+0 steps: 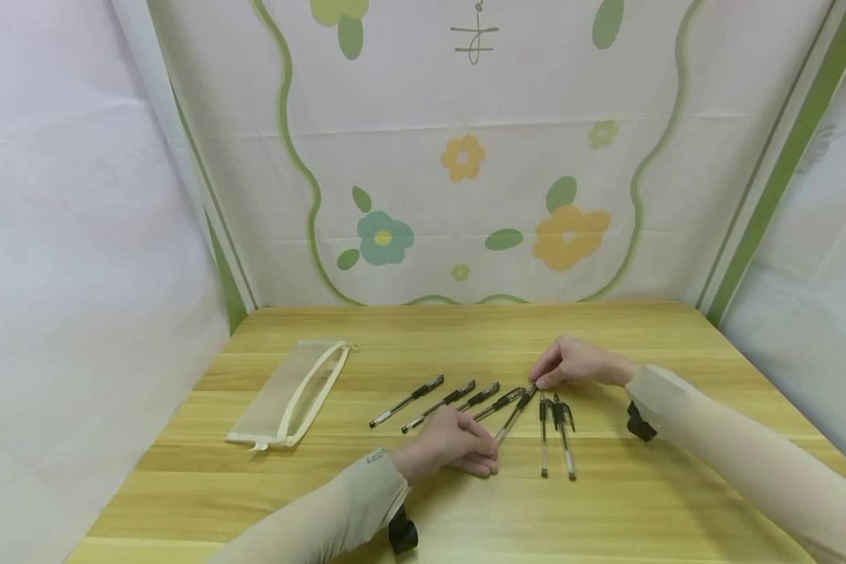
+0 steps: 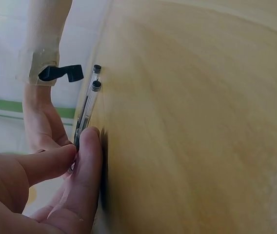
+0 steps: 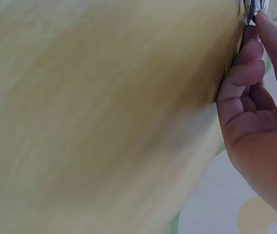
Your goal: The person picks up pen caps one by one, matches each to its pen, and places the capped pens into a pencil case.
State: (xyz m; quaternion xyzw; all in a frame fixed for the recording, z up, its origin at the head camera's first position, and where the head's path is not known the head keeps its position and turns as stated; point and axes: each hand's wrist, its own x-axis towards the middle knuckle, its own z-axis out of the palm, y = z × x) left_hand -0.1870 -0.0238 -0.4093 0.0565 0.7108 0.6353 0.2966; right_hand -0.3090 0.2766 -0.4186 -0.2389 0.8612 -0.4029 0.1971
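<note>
A clear-barrelled gel pen (image 1: 513, 416) with a dark grip slants between my two hands. My left hand (image 1: 458, 443) pinches its lower end between thumb and fingers; in the left wrist view the thumb (image 2: 55, 163) presses against the forefinger. At the pen's upper end, my right hand (image 1: 574, 362) holds it by the fingertips, also seen at the top of the right wrist view. Left of this pen, several similar pens (image 1: 406, 401) lie slanted in a row, some partly behind my left hand. Two more, a pen (image 1: 544, 435) and a black-clipped pen (image 1: 565, 439), lie to the right, pointing away.
A pale mesh pencil pouch (image 1: 268, 399) with a cream zipper lies on the left of the wooden table (image 1: 204, 493), its zipper side gaping. Behind the table hangs a white cloth (image 1: 409, 102) printed with flowers.
</note>
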